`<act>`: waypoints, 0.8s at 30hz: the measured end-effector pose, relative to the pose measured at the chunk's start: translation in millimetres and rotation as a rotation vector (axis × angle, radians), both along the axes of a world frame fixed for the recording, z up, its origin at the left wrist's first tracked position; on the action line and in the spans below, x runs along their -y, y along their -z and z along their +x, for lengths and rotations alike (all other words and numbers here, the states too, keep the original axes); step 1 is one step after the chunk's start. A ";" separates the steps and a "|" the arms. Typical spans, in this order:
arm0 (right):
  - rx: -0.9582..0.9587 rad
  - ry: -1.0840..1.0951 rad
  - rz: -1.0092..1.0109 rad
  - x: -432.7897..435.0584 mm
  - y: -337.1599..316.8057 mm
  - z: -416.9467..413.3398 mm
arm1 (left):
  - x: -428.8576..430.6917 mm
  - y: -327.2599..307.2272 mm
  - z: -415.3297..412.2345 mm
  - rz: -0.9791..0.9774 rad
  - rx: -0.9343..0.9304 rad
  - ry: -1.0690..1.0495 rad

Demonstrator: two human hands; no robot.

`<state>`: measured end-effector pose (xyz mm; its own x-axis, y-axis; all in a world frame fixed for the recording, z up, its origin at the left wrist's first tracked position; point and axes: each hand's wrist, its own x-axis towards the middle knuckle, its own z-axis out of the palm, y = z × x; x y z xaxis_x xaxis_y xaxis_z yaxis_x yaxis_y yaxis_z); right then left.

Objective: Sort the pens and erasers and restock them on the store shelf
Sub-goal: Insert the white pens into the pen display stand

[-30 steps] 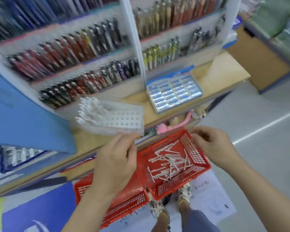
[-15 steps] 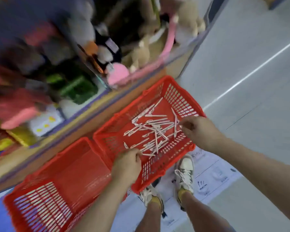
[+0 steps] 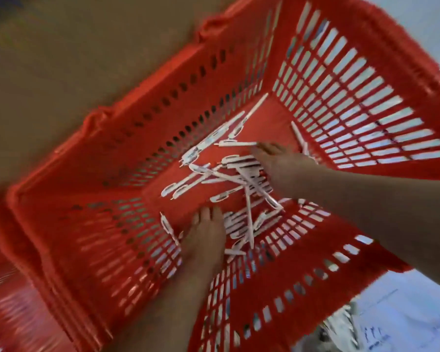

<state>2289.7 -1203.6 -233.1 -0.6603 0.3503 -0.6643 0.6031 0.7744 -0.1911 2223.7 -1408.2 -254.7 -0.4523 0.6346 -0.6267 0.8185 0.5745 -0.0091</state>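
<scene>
A red slotted basket [image 3: 341,72] fills the view, seen from close above. Several white pens [image 3: 203,179] lie in a loose crossed pile on its floor. My left hand [image 3: 206,237] reaches in from below, its fingers straight and its tips on the basket floor at the pile's near edge, beside a single pen [image 3: 166,224]. My right hand [image 3: 282,163] comes in from the right and lies over the pile, fingertips at the end of one pen [image 3: 236,144]. Blur hides whether those fingers hold anything. No erasers are in view.
A second red basket [image 3: 0,313] sits against the first at the lower left. The brown shelf base [image 3: 61,59] runs behind both. White printed paper [image 3: 404,313] lies on the floor at the lower right.
The view has dropped from the pen shelf down into the basket. Both hands have moved from the basket's rim into the pile of pens.
</scene>
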 end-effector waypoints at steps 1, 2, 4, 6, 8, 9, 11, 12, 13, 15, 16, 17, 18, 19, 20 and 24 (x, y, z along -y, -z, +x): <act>0.009 -0.024 0.035 2.5 6.2 -1.7 | 0.7 2.1 -0.3 -0.007 0.003 0.026; 0.013 -0.043 0.082 4.8 9.5 -3.7 | 0.9 2.9 -1.1 -0.022 0.023 0.048; 0.035 -0.064 0.132 7.4 14.4 -9.4 | 0.6 5.1 -4.4 -0.065 0.085 0.083; 0.109 -0.107 0.149 4.8 15.5 -14.1 | -0.9 5.6 -9.6 -0.069 0.138 0.087; 0.197 -0.211 0.183 0.7 17.4 -10.2 | -2.3 4.1 -16.2 -0.042 0.161 0.045; 0.234 -0.232 0.177 -0.7 19.2 -5.1 | -3.3 2.2 -19.9 -0.021 0.182 -0.005; 0.251 -0.162 0.113 -1.8 18.2 5.2 | -6.4 -5.5 -26.4 0.053 0.269 -0.173; 0.217 -0.098 0.068 -2.0 14.4 7.1 | -8.5 -12.1 -28.8 0.110 0.332 -0.311; 0.158 -0.028 0.026 -3.0 9.7 6.1 | -11.5 -20.4 -30.4 0.168 0.411 -0.470; 0.012 0.136 -0.083 -6.5 -11.4 -2.0 | -17.8 -45.7 -29.4 0.279 0.582 -0.774; -0.069 0.240 -0.159 -7.9 -25.7 -7.4 | -20.3 -61.0 -28.4 0.327 0.641 -0.881; -0.149 0.360 -0.265 -9.0 -42.2 -11.4 | -22.9 -77.8 -26.9 0.366 0.693 -0.973; -0.223 0.502 -0.388 -8.1 -63.2 -15.0 | -26.9 -96.9 -25.0 0.408 0.761 -1.071; -0.287 0.651 -0.506 -5.7 -83.4 -16.3 | -31.6 -116.2 -23.0 0.453 0.841 -1.171; -0.341 0.780 -0.614 -2.1 -105.8 -16.3 | -37.4 -136.8 -20.8 0.500 0.922 -1.259; -0.439 1.124 -0.944 23.0 -194.6 -7.0 | -62.9 -222.7 -15.3 0.669 1.082 -1.363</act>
<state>2282.6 -1226.5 -38.4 -0.5480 0.3621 -0.7540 0.5422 -0.5327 -0.6499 2208.4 -1345.2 -32.0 -0.4223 0.4552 -0.7839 -0.6552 0.4443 0.6110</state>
